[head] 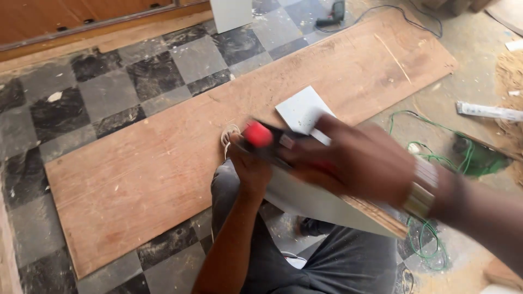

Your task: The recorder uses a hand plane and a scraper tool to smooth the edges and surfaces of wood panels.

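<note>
Plane (267,139) on white board (305,198), above plywood (163,163).

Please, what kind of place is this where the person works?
Probably a carpentry or renovation site indoors. A long plywood board lies on the chequered tile floor, wood shavings are piled at the right, and a power drill with its cable lies at the top.

Floor (109,87) – checkered tiles, grey and black marbled with white flecks. Plywood sheet (163,163) – reddish-brown, faint pale streaks. Hand plane (267,139) – black body, bright red knob. White panel (305,111) with pale grey face, striped brown layered edge near right. Trousers (338,261) dark grey. Cable (430,158) green. Wristband (422,188) – cream and olive stripes. Sawdust (512,76) tan, far right.
</note>
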